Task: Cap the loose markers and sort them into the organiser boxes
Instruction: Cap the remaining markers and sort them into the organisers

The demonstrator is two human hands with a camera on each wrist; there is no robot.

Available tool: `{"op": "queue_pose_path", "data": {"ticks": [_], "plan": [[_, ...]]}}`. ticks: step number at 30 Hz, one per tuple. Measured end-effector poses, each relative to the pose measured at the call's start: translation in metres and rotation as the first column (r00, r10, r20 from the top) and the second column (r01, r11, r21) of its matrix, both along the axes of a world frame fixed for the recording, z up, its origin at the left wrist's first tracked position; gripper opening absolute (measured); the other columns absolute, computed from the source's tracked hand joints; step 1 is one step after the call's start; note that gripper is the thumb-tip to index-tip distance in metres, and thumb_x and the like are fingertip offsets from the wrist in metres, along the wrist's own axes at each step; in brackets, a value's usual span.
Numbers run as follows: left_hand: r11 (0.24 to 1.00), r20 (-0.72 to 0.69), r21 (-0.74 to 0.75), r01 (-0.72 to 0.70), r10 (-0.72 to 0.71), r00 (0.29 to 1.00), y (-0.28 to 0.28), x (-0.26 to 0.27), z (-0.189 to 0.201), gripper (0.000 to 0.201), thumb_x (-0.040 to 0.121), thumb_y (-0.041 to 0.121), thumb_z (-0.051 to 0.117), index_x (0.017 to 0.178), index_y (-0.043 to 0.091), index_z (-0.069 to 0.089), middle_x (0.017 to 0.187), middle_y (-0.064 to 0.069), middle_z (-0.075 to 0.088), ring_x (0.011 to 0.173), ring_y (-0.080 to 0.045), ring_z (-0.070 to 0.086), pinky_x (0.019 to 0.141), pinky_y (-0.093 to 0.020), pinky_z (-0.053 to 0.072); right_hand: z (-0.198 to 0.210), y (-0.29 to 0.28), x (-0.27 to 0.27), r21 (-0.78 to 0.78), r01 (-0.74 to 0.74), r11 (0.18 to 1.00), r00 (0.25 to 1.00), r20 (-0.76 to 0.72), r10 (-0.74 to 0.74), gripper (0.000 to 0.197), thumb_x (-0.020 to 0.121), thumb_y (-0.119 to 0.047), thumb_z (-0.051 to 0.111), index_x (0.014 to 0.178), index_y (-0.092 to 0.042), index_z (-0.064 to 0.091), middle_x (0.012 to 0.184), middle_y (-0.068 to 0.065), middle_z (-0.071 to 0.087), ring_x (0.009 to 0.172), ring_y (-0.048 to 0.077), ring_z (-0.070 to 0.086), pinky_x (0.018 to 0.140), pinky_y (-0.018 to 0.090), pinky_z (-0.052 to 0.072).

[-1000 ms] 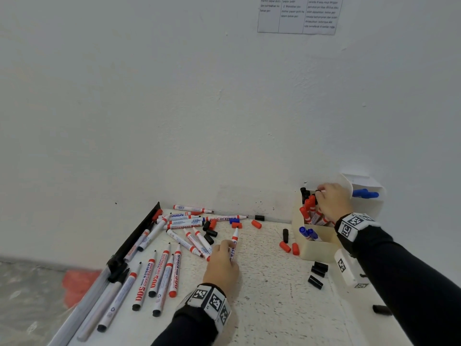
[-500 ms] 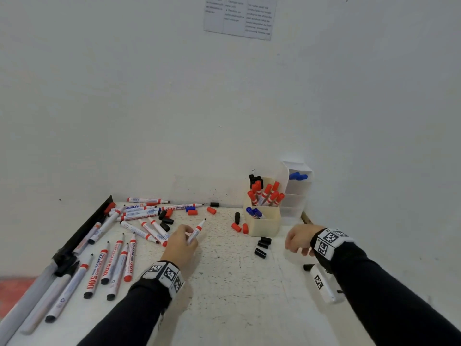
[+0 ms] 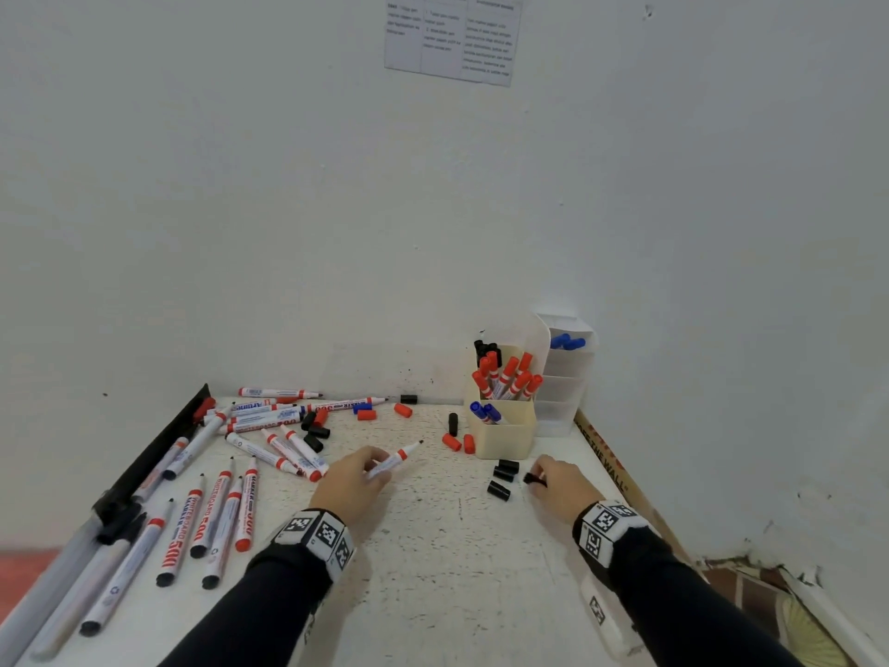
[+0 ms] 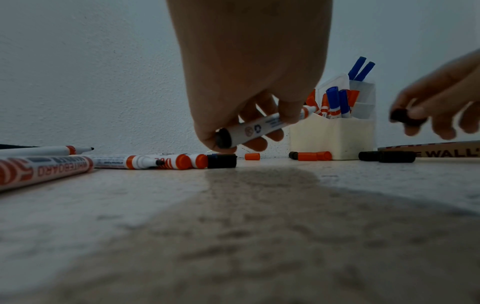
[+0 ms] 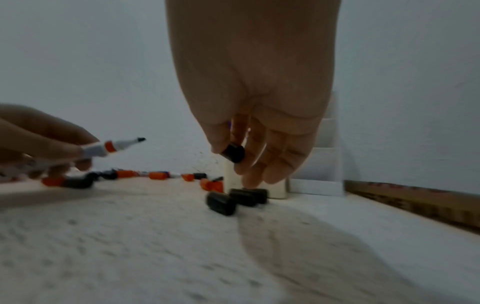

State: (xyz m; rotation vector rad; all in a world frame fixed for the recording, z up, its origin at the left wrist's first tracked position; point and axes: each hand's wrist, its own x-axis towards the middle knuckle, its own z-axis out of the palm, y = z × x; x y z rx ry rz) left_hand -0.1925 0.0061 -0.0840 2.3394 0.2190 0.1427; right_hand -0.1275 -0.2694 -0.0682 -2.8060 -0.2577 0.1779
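Observation:
My left hand (image 3: 356,476) grips an uncapped black-tipped marker (image 3: 397,459) just above the table, its tip aimed toward the organiser; the same marker (image 4: 262,127) shows in the left wrist view. My right hand (image 3: 553,479) pinches a black cap (image 5: 233,153) between thumb and fingers, near three loose black caps (image 3: 500,476). The cream organiser box (image 3: 505,430) holds red-capped markers (image 3: 507,375) and blue-capped ones (image 3: 483,410). A clear box (image 3: 563,377) behind it holds blue markers (image 3: 567,342).
Many uncapped markers (image 3: 231,503) lie at the left of the white table (image 3: 433,570), with red caps (image 3: 457,442) and black caps (image 3: 315,428) scattered near the wall. A black rail (image 3: 154,450) bounds the left edge. A printed cardboard strip (image 3: 606,454) runs along the right edge.
My right hand left the organiser, came down to the table front and picked up a black cap. My left hand lifted one marker off the pile and moved it right.

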Motion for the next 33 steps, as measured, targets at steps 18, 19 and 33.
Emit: {"op": "queue_pose_path", "data": {"ticks": [18, 19, 33], "plan": [[0.97, 0.006, -0.165, 0.177, -0.178, 0.984, -0.002, 0.003, -0.007, 0.026, 0.081, 0.034, 0.068, 0.106, 0.026, 0.061, 0.101, 0.005, 0.062, 0.086, -0.006, 0.056, 0.072, -0.016, 0.043, 0.002, 0.1, -0.006, 0.528, -0.159, 0.834, 0.979, -0.024, 0.202, 0.019, 0.093, -0.039, 0.045, 0.079, -0.028, 0.05, 0.082, -0.001, 0.057, 0.077, 0.006, 0.054, 0.07, 0.015, 0.041], [0.969, 0.005, -0.167, 0.182, -0.184, 0.983, -0.002, 0.003, -0.007, 0.027, 0.079, 0.033, 0.071, 0.103, 0.025, 0.061, 0.096, 0.006, 0.061, 0.081, -0.004, 0.054, 0.069, -0.014, 0.041, 0.0, 0.103, -0.004, 0.525, -0.136, 0.84, 0.981, -0.044, 0.187, 0.029, 0.093, -0.045, 0.04, 0.074, -0.027, 0.05, 0.096, 0.002, 0.063, 0.097, 0.007, 0.056, 0.082, 0.018, 0.041], [0.815, -0.27, -0.574, 0.08, -0.281, 0.921, -0.003, -0.003, 0.003, 0.045, 0.096, 0.048, 0.038, 0.064, 0.016, 0.046, 0.044, 0.009, 0.036, 0.03, -0.005, 0.029, 0.035, -0.013, 0.026, 0.002, 0.124, -0.009, 0.589, -0.165, 0.791, 0.965, -0.067, 0.252, 0.04, 0.1, -0.035, 0.029, 0.068, -0.015, 0.042, 0.06, 0.004, 0.041, 0.066, 0.021, 0.046, 0.087, 0.039, 0.037]]}}
